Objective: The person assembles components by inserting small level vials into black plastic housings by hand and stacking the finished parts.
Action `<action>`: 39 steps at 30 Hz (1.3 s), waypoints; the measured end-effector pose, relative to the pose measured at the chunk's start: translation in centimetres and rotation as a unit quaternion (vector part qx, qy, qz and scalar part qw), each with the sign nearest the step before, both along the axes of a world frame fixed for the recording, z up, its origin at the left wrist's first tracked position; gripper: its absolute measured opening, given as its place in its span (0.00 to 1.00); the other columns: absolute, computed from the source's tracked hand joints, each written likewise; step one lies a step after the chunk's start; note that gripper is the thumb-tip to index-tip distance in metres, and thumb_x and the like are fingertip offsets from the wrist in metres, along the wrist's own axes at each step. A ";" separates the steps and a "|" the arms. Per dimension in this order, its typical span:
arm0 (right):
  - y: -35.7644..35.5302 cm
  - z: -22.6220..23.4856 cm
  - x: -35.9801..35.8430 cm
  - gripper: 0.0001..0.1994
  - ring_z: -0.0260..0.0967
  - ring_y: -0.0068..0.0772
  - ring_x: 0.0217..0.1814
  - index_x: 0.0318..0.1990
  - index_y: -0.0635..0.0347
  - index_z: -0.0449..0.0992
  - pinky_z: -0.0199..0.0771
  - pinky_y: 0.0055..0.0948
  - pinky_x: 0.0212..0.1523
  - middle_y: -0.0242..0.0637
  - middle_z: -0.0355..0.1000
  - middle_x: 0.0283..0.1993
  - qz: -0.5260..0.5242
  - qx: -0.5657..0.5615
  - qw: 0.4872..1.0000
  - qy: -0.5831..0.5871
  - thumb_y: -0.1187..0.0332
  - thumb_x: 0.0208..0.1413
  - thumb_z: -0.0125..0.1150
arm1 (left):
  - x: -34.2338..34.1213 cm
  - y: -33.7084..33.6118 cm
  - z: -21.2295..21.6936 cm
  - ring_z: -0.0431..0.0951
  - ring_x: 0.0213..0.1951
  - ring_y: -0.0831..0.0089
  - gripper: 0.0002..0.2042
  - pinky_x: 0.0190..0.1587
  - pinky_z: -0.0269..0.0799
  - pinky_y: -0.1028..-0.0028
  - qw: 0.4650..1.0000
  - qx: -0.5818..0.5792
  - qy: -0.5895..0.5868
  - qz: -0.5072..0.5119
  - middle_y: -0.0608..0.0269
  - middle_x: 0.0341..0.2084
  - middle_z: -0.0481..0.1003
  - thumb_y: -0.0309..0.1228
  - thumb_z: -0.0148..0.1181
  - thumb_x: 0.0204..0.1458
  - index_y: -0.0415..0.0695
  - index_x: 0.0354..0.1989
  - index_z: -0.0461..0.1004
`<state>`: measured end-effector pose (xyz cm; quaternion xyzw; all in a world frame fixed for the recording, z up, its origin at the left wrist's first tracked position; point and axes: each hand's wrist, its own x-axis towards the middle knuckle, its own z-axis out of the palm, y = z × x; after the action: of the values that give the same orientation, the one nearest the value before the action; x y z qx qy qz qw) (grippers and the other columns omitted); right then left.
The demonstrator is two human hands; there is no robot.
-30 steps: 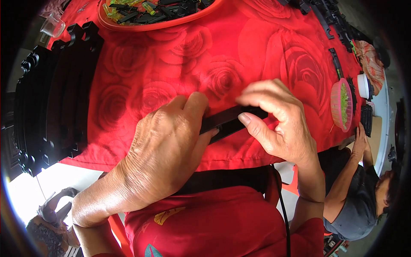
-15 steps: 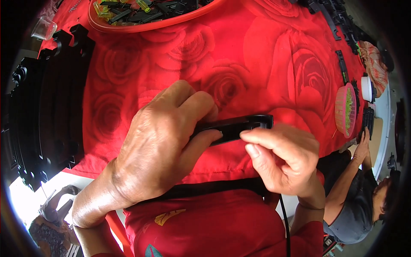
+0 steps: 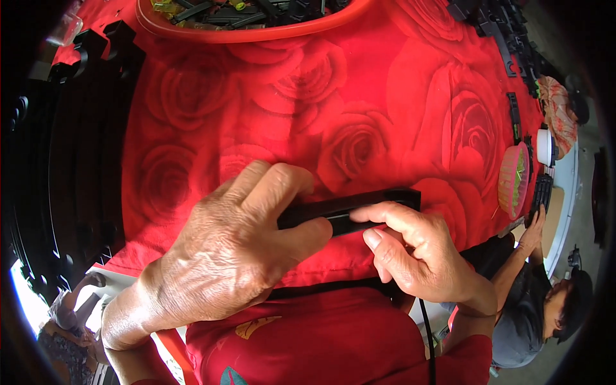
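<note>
My left hand (image 3: 234, 240) is wrapped around the left end of a long, narrow black plastic piece (image 3: 378, 198) with a raised rim. Its thumb lies along the near side, and the fingertips behind the piece are hidden. The piece is held low over the red cloth, tilted slightly up to the right. My right hand (image 3: 417, 253) reaches in from the right, its index fingertip against the inner face of the piece. The right thumb is bent close below that finger, and the other fingers are curled. Whatever may be pinched there is too small or hidden to tell.
A rose-patterned red cloth (image 3: 192, 122) covers the table. Long black plastic parts (image 3: 96, 154) are stacked at the left. A red basin (image 3: 256, 33) of black and yellow-green pieces stands at the far edge. A pink basket (image 3: 513, 183) is at the right, near another person's hand (image 3: 534, 232).
Both hands and the black piece sit slightly lower in the picture. My right index finger has moved left along the piece, and its thumb is farther below. The view has shifted somewhat.
</note>
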<state>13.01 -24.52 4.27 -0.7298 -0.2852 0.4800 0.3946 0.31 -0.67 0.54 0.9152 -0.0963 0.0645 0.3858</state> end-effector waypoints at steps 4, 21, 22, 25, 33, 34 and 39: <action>0.0 -0.1 -0.7 0.13 0.66 0.11 0.20 0.60 0.68 0.74 0.66 0.21 0.22 0.27 0.69 0.19 -0.040 -0.006 0.999 0.023 0.77 0.72 0.57 | 0.0 0.0 -0.8 0.79 0.39 0.60 0.19 0.33 0.77 0.65 1.000 -0.013 -0.004 -0.018 0.56 0.41 0.75 0.22 0.76 0.41 0.49 0.44 0.88; -0.4 -0.4 -0.1 0.13 0.62 0.08 0.23 0.59 0.71 0.74 0.60 0.19 0.24 0.24 0.65 0.20 -0.043 0.018 0.997 0.056 0.77 0.72 0.60 | 0.8 0.0 -0.1 0.76 0.35 0.66 0.18 0.27 0.77 0.70 0.998 0.027 0.000 -0.054 0.60 0.38 0.75 0.26 0.74 0.43 0.48 0.46 0.88; -0.3 -0.3 -0.1 0.13 0.62 0.08 0.23 0.60 0.71 0.74 0.60 0.19 0.24 0.24 0.65 0.20 -0.060 0.010 0.994 0.086 0.77 0.72 0.60 | 0.9 0.0 -0.1 0.76 0.35 0.66 0.18 0.27 0.77 0.70 0.998 0.027 -0.001 -0.054 0.60 0.38 0.75 0.26 0.74 0.43 0.48 0.46 0.88; -0.3 0.1 0.3 0.13 0.62 0.09 0.24 0.60 0.71 0.74 0.62 0.18 0.25 0.24 0.66 0.20 -0.062 -0.011 0.992 0.106 0.76 0.72 0.59 | 1.1 0.1 -0.4 0.76 0.35 0.66 0.18 0.26 0.77 0.69 0.998 0.029 -0.016 -0.057 0.60 0.39 0.76 0.27 0.74 0.44 0.49 0.47 0.88; -0.4 0.0 0.3 0.13 0.65 0.10 0.24 0.61 0.69 0.75 0.64 0.20 0.25 0.26 0.68 0.21 -0.050 -0.012 0.994 0.094 0.76 0.73 0.58 | 1.1 0.1 -0.3 0.75 0.34 0.66 0.19 0.27 0.76 0.69 0.997 0.032 -0.014 -0.067 0.60 0.39 0.75 0.28 0.74 0.44 0.50 0.48 0.88; -0.4 -0.1 0.4 0.15 0.67 0.13 0.23 0.62 0.69 0.75 0.66 0.22 0.23 0.28 0.69 0.21 -0.023 -0.017 0.998 0.054 0.77 0.71 0.60 | 1.1 0.2 -0.3 0.75 0.34 0.66 0.19 0.27 0.76 0.69 0.997 0.033 -0.014 -0.068 0.60 0.39 0.75 0.28 0.74 0.44 0.50 0.48 0.88; -1.2 -1.8 0.4 0.28 0.73 0.31 0.18 0.65 0.64 0.77 0.74 0.32 0.17 0.30 0.71 0.21 0.094 0.126 0.928 -0.337 0.80 0.54 0.70 | 0.7 0.2 -0.2 0.74 0.34 0.66 0.20 0.26 0.74 0.68 0.997 0.050 -0.011 -0.059 0.60 0.38 0.74 0.28 0.75 0.43 0.51 0.49 0.89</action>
<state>13.44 -25.71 2.46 -0.7627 -0.5269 0.2007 0.3169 0.97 -0.49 0.39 0.9255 -0.1574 0.0467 0.3414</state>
